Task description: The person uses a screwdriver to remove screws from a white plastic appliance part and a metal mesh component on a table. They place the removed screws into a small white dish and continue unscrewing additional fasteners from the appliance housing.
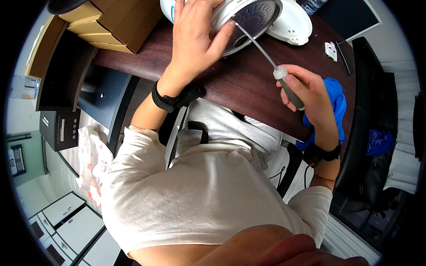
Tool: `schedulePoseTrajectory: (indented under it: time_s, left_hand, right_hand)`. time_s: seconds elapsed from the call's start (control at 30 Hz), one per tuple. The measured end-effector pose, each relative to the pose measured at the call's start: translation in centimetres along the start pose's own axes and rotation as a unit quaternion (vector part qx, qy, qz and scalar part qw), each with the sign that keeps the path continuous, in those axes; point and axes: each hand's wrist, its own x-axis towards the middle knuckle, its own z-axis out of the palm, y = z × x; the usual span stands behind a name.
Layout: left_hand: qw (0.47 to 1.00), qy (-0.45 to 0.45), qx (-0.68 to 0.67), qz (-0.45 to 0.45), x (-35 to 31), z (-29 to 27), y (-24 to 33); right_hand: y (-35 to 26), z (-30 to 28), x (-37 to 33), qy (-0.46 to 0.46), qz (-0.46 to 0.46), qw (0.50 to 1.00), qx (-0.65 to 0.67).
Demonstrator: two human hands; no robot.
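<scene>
At the table's far side, a white rounded appliance (225, 17) lies tipped with its dark, ribbed round face (254, 27) turned toward me. My left hand (193, 42) grips its white rim, the thumb along the edge; the upper fingers run out of the picture. A screwdriver (262, 51) with a grey-green handle is held in my right hand (306, 88). Its shaft slants up and left, and the tip meets the rim beside my left thumb. Whether it sits in a screw is too small to tell. Just right of the appliance rests a white plastic cover (292, 24).
Cardboard boxes (113, 26) are stacked at the dark wood table's (230, 84) far left. A small white part (330, 51) and a thin black bar (344, 57) lie to the right. Blue cloth (335, 99) hangs near my right forearm. A black sofa (370, 88) stands beyond the table.
</scene>
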Motion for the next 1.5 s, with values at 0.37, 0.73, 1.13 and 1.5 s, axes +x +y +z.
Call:
schedulePoseTrajectory:
  time_s: [0.37, 0.73, 1.13, 1.5]
  left_hand:
    - [1.000, -0.001, -0.003, -0.008, -0.19, -0.06, 0.00]
    - [1.000, 0.000, 0.001, -0.005, -0.21, -0.23, 0.07]
    - [1.000, 0.002, 0.008, -0.010, -0.25, -0.23, 0.23]
    - [1.000, 0.007, 0.005, -0.009, -0.22, -0.12, 0.25]
  right_hand:
    - [-0.02, 0.19, 0.31, 0.015, -0.050, 0.998, -0.042]
    - [-0.18, 0.09, 0.10, 0.028, -0.041, 0.996, -0.068]
    - [-0.18, 0.10, 0.11, 0.058, -0.055, 0.993, -0.083]
    - [-0.25, 0.12, -0.02, 0.066, -0.064, 0.991, -0.101]
